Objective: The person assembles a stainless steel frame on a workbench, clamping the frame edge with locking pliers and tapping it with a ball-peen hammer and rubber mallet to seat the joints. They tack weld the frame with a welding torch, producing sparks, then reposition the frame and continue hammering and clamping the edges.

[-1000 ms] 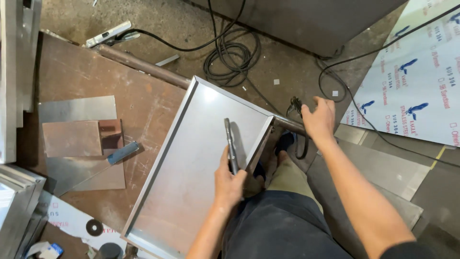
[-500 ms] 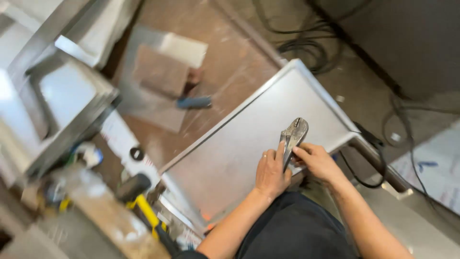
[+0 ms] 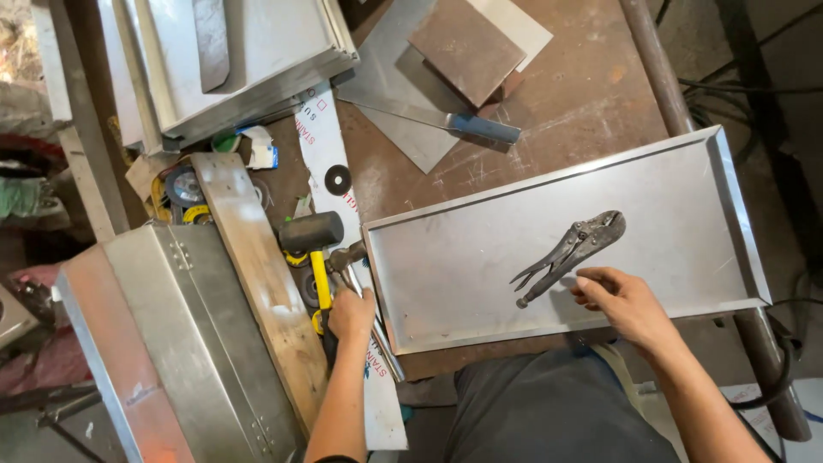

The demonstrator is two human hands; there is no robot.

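A shallow sheet-metal tray (image 3: 446, 283) lies across the brown workbench in front of me. Grey locking pliers (image 3: 570, 249) rest loose in its middle. My right hand (image 3: 621, 302) lies on the tray floor just right of the pliers' handle end, fingers apart and holding nothing. My left hand (image 3: 351, 314) is past the tray's left edge, curled over the handle of a steel hammer (image 3: 347, 255). A black rubber mallet (image 3: 310, 231) with a yellow handle lies right beside it.
A wooden plank (image 3: 257, 283) and a folded metal box (image 3: 184, 343) sit at the left. Stacked metal trays (image 3: 257, 60) are at the top left. Flat plates (image 3: 467, 43) and a blue-handled scraper (image 3: 480, 129) lie behind the tray. A pipe (image 3: 656, 60) runs along the bench edge.
My right hand has let go of the pliers, which now lie on the tray. My left hand has left the tray and gone left onto the hammer. The view has swung round.
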